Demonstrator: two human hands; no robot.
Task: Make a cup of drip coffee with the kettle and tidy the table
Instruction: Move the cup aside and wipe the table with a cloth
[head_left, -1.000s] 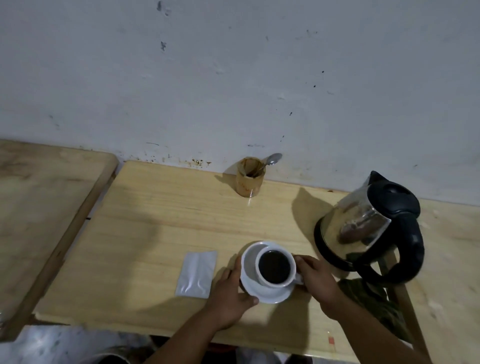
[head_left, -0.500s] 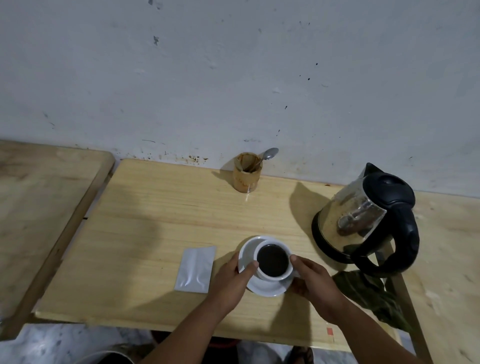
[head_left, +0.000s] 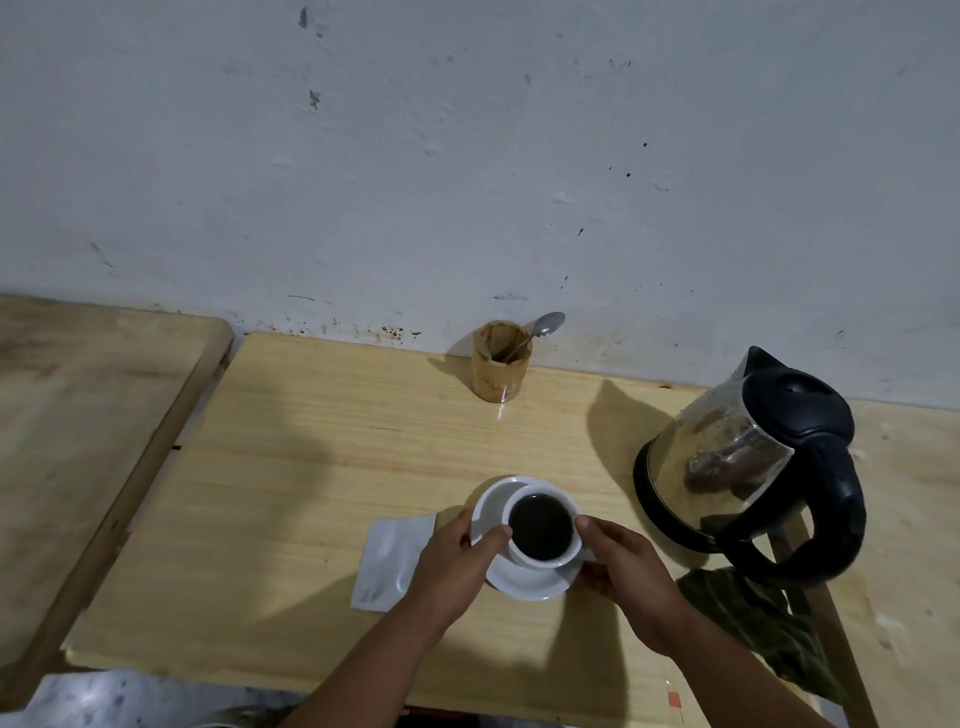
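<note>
A white cup full of dark coffee sits on a white saucer near the front of the wooden table. My left hand grips the saucer's left rim, thumb against the cup. My right hand holds the right side of cup and saucer. A glass kettle with a black lid and handle stands to the right. A silver sachet lies left of the saucer, partly under my left hand.
A glass holding a used brown filter and a spoon stands at the back by the wall. A dark green cloth lies under the kettle's handle. A second wooden table adjoins on the left.
Both hands have closed in on the cup and saucer. The left thumb has moved from the saucer's front edge up to the cup's rim; the cup and saucer look slightly shifted or raised.
</note>
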